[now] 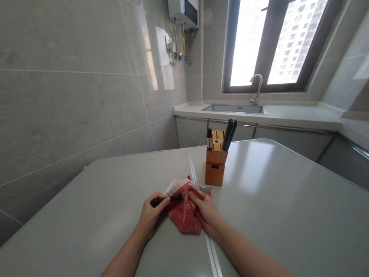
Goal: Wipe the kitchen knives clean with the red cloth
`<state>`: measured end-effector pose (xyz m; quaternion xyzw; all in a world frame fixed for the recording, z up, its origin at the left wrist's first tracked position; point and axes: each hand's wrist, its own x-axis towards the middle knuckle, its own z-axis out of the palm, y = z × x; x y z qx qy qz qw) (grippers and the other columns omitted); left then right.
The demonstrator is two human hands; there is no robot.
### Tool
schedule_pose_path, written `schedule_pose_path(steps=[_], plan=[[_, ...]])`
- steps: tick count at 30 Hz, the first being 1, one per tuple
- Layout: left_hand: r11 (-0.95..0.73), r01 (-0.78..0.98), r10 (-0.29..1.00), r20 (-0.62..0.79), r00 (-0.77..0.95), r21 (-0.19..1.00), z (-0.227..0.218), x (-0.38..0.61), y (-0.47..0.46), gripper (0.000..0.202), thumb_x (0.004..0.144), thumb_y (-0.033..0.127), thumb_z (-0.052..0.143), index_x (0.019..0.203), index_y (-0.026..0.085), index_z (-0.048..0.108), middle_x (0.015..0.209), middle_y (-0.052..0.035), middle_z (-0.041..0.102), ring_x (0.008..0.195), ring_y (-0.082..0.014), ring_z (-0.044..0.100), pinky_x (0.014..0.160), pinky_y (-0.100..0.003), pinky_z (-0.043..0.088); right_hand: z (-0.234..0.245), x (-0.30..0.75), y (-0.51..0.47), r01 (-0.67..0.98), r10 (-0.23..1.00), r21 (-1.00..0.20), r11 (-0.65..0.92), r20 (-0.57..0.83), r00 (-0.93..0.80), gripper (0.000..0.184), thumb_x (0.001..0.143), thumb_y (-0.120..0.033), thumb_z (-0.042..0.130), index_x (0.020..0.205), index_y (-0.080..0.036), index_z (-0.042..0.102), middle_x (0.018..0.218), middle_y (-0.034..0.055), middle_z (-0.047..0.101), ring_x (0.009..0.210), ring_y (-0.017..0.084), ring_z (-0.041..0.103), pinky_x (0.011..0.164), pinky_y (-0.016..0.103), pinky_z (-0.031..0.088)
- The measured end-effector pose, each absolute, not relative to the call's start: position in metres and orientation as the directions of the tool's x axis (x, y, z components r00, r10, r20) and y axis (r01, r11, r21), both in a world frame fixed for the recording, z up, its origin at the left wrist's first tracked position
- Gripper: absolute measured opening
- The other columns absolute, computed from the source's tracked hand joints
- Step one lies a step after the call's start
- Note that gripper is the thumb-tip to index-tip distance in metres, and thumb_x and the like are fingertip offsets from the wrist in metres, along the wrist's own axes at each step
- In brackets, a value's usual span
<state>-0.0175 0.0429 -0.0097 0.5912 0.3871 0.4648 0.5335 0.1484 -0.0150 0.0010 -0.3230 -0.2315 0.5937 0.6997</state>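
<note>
My left hand is closed around the black handle of a small knife, thumb lying along the handle. A red and white cloth is wrapped about the blade, and the blade's tip pokes out on the right. My right hand pinches the cloth over the blade, thumb on top; its other fingers are mostly hidden beneath. Just beyond the cloth stands a wooden knife block. In its slots sit a large black-handled knife and a slimmer tool with a black and silver handle.
The pale table has a white seam strip running under the cloth. Farther back are a counter with a sink, a tap and a window. A water heater hangs on the tiled wall at left.
</note>
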Motion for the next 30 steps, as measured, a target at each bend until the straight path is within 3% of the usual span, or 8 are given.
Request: schedule_pose_path(steps=[12, 19, 30], plan=[[-0.054, -0.217, 0.978, 0.096, 0.184, 0.975, -0.0138, -0.0205, 0.0472, 0.027, 0.069, 0.034, 0.072, 0.069, 0.014, 0.052, 0.054, 0.0075, 0.038, 0.048, -0.004, 0.033, 0.045, -0.015, 0.027, 0.0026, 0.148, -0.0148, -0.717, 0.979, -0.694, 0.07, -0.089, 0.183, 0.032, 0.058, -0.034, 0.08, 0.079, -0.014, 0.064, 0.066, 0.002, 0.067, 0.063, 0.017, 0.063, 0.068, 0.032, 0.05], [-0.052, -0.29, 0.988, 0.091, 0.123, 0.956, -0.0119, -0.0198, 0.0499, 0.028, 0.067, 0.032, 0.074, 0.07, 0.014, 0.051, 0.053, 0.008, 0.037, 0.046, -0.0032, 0.032, 0.041, -0.014, 0.026, 0.0053, 0.1473, -0.0159, -0.751, 0.978, -0.656, 0.071, -0.101, 0.181, 0.032, 0.058, -0.03, 0.081, 0.081, -0.014, 0.065, 0.075, 0.0039, 0.07, 0.069, 0.018, 0.065, 0.074, 0.032, 0.051], [-0.059, -0.393, 0.996, 0.083, 0.042, 0.918, -0.0069, -0.0217, 0.0518, 0.03, 0.064, 0.027, 0.076, 0.071, 0.014, 0.051, 0.055, 0.009, 0.036, 0.045, -0.0017, 0.031, 0.039, -0.012, 0.028, 0.0021, 0.1492, -0.0146, -0.743, 0.979, -0.665, 0.076, -0.09, 0.181, 0.032, 0.06, -0.033, 0.08, 0.082, -0.014, 0.067, 0.068, 0.0021, 0.069, 0.063, 0.016, 0.062, 0.067, 0.029, 0.05]])
